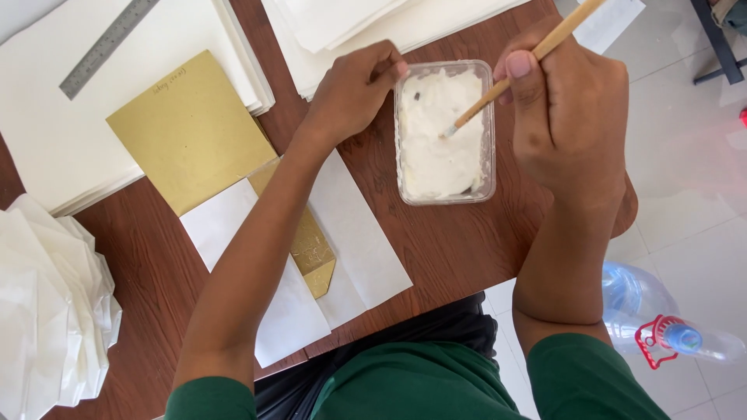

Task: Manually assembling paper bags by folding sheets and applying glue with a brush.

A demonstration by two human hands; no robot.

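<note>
My right hand (564,117) grips a wooden-handled brush (513,70) whose tip dips into white paste inside a clear plastic tub (445,132). My left hand (354,89) rests on the tub's left rim, steadying it. Under my left forearm lies a white sheet (354,225) with a gold paper piece (315,253) on it, its pointed end toward me. A larger gold card (191,128) lies just beyond it.
Stacks of white paper (54,132) sit at the back left with a metal ruler (105,47) on top, and more sheets (366,27) behind the tub. Crumpled white paper (50,311) lies at the left. A plastic bottle (661,319) lies on the tiled floor, right.
</note>
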